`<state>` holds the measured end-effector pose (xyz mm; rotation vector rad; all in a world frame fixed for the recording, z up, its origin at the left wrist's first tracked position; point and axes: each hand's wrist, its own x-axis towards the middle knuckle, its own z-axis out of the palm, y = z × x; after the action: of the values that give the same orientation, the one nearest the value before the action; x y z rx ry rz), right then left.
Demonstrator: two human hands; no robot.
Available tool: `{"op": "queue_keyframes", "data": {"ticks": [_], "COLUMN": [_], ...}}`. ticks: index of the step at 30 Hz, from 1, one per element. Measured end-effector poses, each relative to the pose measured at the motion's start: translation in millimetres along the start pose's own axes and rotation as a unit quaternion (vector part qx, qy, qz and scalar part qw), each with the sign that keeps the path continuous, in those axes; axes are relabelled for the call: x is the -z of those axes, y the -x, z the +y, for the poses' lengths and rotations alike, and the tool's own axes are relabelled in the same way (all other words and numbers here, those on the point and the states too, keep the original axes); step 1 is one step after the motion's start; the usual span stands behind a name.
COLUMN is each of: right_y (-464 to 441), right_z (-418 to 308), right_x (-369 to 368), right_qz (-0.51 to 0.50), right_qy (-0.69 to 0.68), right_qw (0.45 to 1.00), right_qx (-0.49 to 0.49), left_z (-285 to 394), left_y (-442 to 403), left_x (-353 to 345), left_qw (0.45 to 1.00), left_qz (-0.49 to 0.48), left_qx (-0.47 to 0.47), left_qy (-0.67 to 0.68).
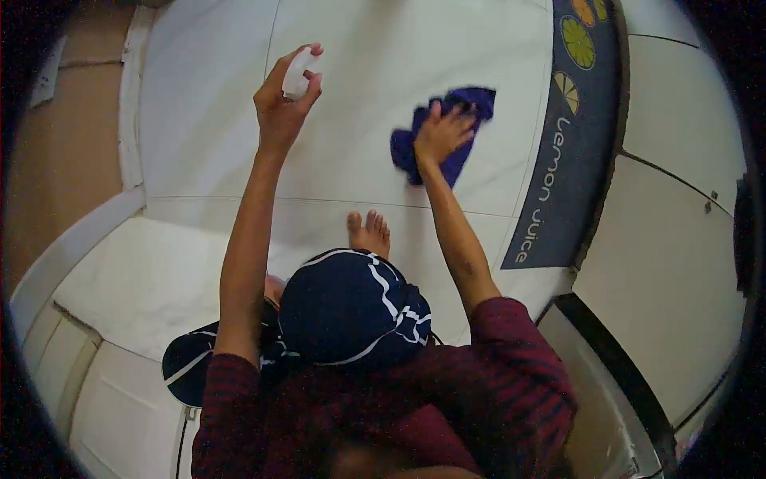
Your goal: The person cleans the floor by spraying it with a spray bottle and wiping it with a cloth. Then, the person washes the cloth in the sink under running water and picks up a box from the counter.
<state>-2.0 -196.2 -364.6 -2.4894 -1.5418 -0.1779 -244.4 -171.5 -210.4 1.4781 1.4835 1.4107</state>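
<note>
Currently, my left hand (279,105) is gripping a small white object (295,76) at the far left, with thumb and fingers curling around it; the hand is covering part of the object, so I cannot tell its exact type. My right hand (440,137) is lying open, palm down, fingers spreading over a dark blue cloth (458,163). The cloth is resting crumpled on the white tiled floor (359,136), to the right of the white object and left of a dark mat (552,180), which is displaying "Lemon Juice" lettering and citrus prints. Nearer, my bare foot (369,235) is standing on the tiles between my two arms, and white-lined navy clothing (339,311) is covering my bent leg.
</note>
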Motion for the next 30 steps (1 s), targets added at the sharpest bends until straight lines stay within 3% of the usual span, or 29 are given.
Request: {"op": "queue_keyframes", "data": {"ticks": [2, 4, 7, 8, 11, 13, 15, 16, 18, 19, 20, 21, 22, 23, 24, 25, 28, 29, 30], "right_y": [-33, -68, -112, -109, -71, -18, 18, 21, 20, 14, 12, 8, 7, 4, 12, 18, 24, 23, 19], "right_z": [-34, -47, -43, -30, -1, 4, 6, 9, 29, 37, 55, 72, 86, 103, 115, 125, 115, 95, 79], "right_x": [-6, -20, -5, -7, -8, 4, 37, 39, 42, 60, 51, 70, 80, 77, 79, 80, 66, 55, 29], "right_qz": [0.042, -0.018, -0.256, -0.226, -0.119, -0.104, -0.148, -0.228, -0.371, -0.386, -0.327, -0.358, -0.337, -0.34, -0.261, -0.164, 0.006, -0.042, -0.083], "right_qy": [-0.085, -0.174, -0.286, -0.247, -0.271, -0.196, -0.241, -0.361, -0.562, -0.644, -0.722, -0.745, -0.766, -0.692, -0.534, -0.341, -0.247, -0.324, -0.271], "right_qw": [0.995, 0.983, 0.911, 0.912, 0.892, 0.941, 0.934, 0.893, 0.739, 0.655, 0.601, 0.541, 0.525, 0.615, 0.794, 0.922, 0.959, 0.936, 0.956], "right_qx": [0.005, 0.057, 0.149, 0.237, 0.343, 0.256, 0.219, 0.141, -0.026, -0.086, -0.106, -0.152, -0.155, -0.164, -0.127, -0.08, 0.136, 0.133, 0.075], "left_z": [-2, -1, -12, -18, -26, -24, -20, -16, -14, -17, -21, -25, -28, -28, -25, -23, -22, -25, -26], "left_y": [0, 0, -5, -4, -8, -8, -6, -6, -2, -3, -2, -3, -5, -3, -2, -3, -4, -3, -2], "left_x": [-2, -1, 4, 3, 2, -2, 0, 2, 4, 5, 6, 6, 5, 5, 4, 1, -3, -3, -4], "left_qw": [0.999, 1.0, 0.998, 0.996, 0.998, 0.998, 0.999, 0.999, 0.999, 1.0, 1.0, 1.0, 1.0, 0.999, 0.999, 1.0, 0.999, 0.999, 0.999], "left_qz": [0.009, 0.001, 0.012, 0.014, 0.015, 0.007, 0.0, -0.002, -0.001, 0.004, 0.008, 0.012, 0.011, 0.007, 0.005, 0.004, 0.007, 0.006, 0.01], "left_qx": [-0.02, -0.001, 0.004, 0.008, 0.004, 0.009, 0.019, 0.027, 0.026, 0.014, 0.006, -0.008, -0.022, -0.035, -0.02, -0.008, -0.007, -0.01, -0.015], "left_qy": [0.034, 0.031, 0.067, 0.087, 0.066, 0.057, 0.045, 0.04, 0.03, 0.024, 0.017, 0.0, -0.018, -0.034, -0.025, -0.015, -0.033, -0.049, -0.038]}}
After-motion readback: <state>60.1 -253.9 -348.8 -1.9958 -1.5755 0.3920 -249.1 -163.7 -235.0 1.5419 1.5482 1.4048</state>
